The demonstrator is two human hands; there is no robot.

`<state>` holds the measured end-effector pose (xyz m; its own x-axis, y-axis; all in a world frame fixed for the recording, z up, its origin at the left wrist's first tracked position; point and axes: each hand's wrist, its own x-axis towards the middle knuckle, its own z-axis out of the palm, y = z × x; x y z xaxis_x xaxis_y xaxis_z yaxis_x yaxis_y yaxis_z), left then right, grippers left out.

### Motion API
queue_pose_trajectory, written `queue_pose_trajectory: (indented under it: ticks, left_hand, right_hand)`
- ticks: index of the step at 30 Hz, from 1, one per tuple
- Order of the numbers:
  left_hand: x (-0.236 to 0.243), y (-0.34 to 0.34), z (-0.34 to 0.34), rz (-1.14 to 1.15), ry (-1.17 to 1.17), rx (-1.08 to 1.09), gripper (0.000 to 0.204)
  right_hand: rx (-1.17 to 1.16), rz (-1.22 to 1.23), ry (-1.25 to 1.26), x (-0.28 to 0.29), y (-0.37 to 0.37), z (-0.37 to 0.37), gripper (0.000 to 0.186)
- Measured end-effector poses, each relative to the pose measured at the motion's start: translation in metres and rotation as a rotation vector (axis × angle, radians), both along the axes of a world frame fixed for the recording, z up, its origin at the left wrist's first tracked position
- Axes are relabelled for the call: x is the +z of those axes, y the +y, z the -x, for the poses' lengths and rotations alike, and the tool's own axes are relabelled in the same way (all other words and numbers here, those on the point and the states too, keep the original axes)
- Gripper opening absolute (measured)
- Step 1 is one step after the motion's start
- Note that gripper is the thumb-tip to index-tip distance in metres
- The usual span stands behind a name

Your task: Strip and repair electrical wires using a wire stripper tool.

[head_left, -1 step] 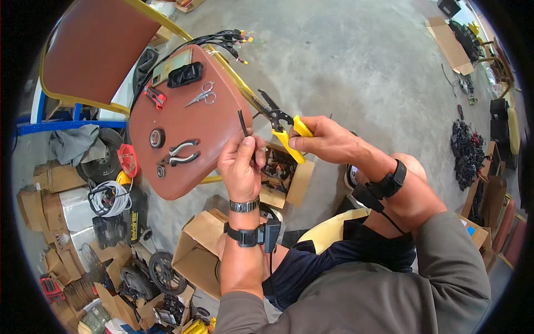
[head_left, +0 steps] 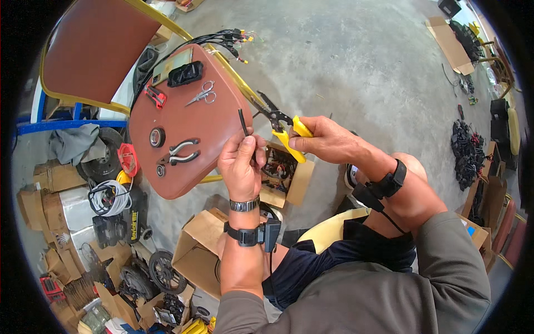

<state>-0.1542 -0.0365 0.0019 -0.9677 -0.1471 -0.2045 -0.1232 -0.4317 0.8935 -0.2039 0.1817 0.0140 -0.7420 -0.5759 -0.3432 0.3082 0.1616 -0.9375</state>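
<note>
My left hand (head_left: pixel 241 158) is closed on a thin black cable (head_left: pixel 243 122), pinching it between thumb and fingers so that its end sticks up. In my right hand (head_left: pixel 328 139) is a pair of wire strippers (head_left: pixel 278 118) with yellow handles and dark jaws. The jaws stand apart, just right of the cable's end and not touching it. Left of my hands, a brown chair seat (head_left: pixel 217 125) carries scissors (head_left: pixel 202 94), grey-and-black pliers (head_left: pixel 182 152), a roll of black tape (head_left: pixel 157 137), a red utility knife (head_left: pixel 156 97) and a black pouch (head_left: pixel 185 74).
Several black cables with yellow connectors (head_left: pixel 233 38) hang over the chair's far edge. An open carton of small parts (head_left: pixel 278 164) stands below my hands, and another cardboard box (head_left: pixel 197 245) by my left forearm. Wheels (head_left: pixel 167 272) and boxes crowd the left; a dark cable heap (head_left: pixel 467 147) lies right.
</note>
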Motion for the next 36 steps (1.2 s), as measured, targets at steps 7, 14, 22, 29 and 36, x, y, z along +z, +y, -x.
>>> queue_pose_trajectory:
  ticks: [7, 14, 22, 29, 36]
  left_hand:
    - [0.001, 0.000, -0.001, -0.018, 0.001, 0.003, 0.018]
    - [0.000, 0.002, -0.001, 0.083, -0.002, 0.026, 0.018]
    - [0.002, 0.006, -0.002, 0.128, 0.035, 0.020, 0.018]
    - [0.004, 0.008, -0.002, 0.202, 0.008, 0.017, 0.015]
    - [0.004, 0.013, 0.000, 0.231, 0.034, 0.026, 0.013]
  right_hand:
    - [0.082, -0.105, 0.092, 0.005, 0.001, 0.000, 0.029]
    - [0.101, -0.172, 0.142, 0.016, 0.001, -0.002, 0.028]
    - [0.012, -0.325, 0.811, -0.003, 0.001, -0.001, 0.013]
    - [0.014, -0.481, 1.106, -0.007, 0.005, -0.003, 0.021]
    - [0.004, -0.593, 1.252, -0.001, 0.004, -0.004, 0.024]
